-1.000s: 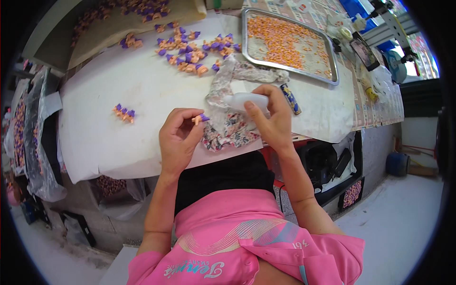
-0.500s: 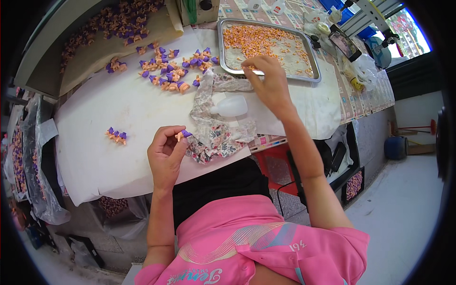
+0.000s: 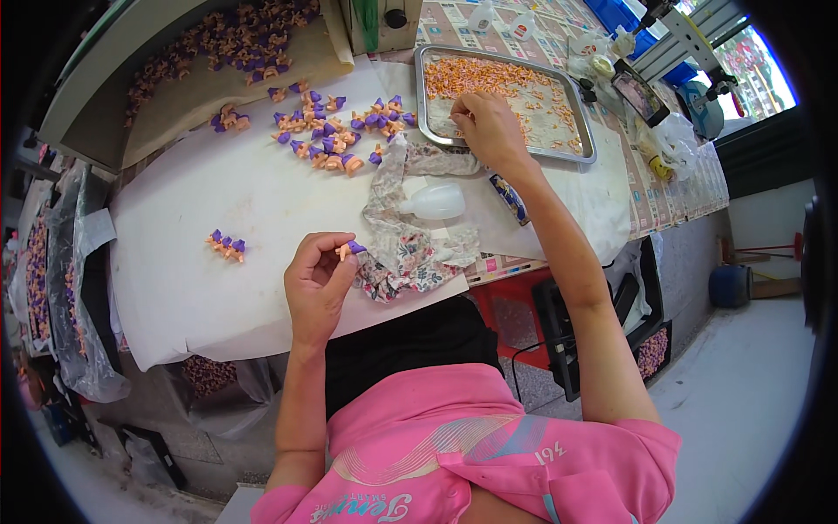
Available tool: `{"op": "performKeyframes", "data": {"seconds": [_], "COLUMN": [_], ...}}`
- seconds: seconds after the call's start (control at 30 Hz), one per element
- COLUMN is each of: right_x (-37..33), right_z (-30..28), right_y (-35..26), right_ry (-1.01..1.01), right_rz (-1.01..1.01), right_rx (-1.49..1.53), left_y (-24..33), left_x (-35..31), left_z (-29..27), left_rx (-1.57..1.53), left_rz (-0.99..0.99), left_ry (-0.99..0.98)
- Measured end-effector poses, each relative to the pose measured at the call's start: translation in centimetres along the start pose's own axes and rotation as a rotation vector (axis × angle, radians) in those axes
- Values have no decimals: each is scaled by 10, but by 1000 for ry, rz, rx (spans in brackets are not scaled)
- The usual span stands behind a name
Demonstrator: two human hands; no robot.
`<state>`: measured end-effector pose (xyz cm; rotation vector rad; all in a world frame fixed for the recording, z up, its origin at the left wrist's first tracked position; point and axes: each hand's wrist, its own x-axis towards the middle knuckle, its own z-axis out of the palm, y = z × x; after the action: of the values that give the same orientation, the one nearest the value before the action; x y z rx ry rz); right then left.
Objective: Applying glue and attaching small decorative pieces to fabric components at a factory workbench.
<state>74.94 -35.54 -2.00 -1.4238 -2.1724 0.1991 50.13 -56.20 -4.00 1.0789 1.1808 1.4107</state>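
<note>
My left hand [image 3: 316,284] is closed in a pinch, gripping a small peach-and-purple figurine [image 3: 347,250] between thumb and fingertips, just above the white sheet [image 3: 175,297]. Over the near side of a metal tray [image 3: 596,144], my right hand [image 3: 491,129] has its fingers bent and drawn together. Whatever is between those fingertips is hidden. Inside the tray lie many tiny orange and pink pieces [image 3: 471,79], densest toward the far left. A short row of similar figurines [image 3: 226,245] stands left of my left hand, and a larger group [image 3: 323,135] lies farther off.
Between my hands a translucent squeeze bottle [image 3: 436,202] rests on a crumpled floral cloth [image 3: 410,266]. A dark blue patterned packet [image 3: 509,199] lies by my right forearm. More figurines [image 3: 236,39] fill a paper-lined opening at far left. A phone [image 3: 640,93] is mounted at right.
My right hand has gone farther in over the tray, its fingers more bent. The blue packet now shows beside my forearm. My left hand keeps its figurine; the whole view has shifted slightly.
</note>
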Motion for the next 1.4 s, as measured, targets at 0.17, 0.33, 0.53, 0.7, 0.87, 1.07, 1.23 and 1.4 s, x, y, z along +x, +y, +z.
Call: {"op": "performKeyframes", "data": {"seconds": [0.17, 0.33, 0.53, 0.7, 0.87, 1.07, 1.23, 1.4], "right_x": [1, 14, 9, -34, -84, -101, -99, -101], "right_z": [-1, 2, 13, -4, -7, 14, 17, 19], "right_y": [3, 7, 2, -66, -131, -152, -157, -158], "right_ry": [57, -59, 63, -175, -388, -234, -160, -185], "right_rz": [-44, 0, -147, 33, -48, -190, -359, -352], "right_rx": [-15, -39, -52, 567, 762, 719, 604, 607], "left_y": [3, 3, 2, 2, -2, -5, -7, -12], "left_x": [2, 1, -5, -8, -8, -10, -11, -12], "left_z": [0, 1, -7, -14, -22, -24, -28, -30], "left_rx": [-9, -10, 4, -124, -169, -200, -184, -145], "left_rz": [4, 9, 19, -65, -86, -59, -46, -12], "left_ry": [-3, 1, 19, 34, 28, 2, -18, -45]}}
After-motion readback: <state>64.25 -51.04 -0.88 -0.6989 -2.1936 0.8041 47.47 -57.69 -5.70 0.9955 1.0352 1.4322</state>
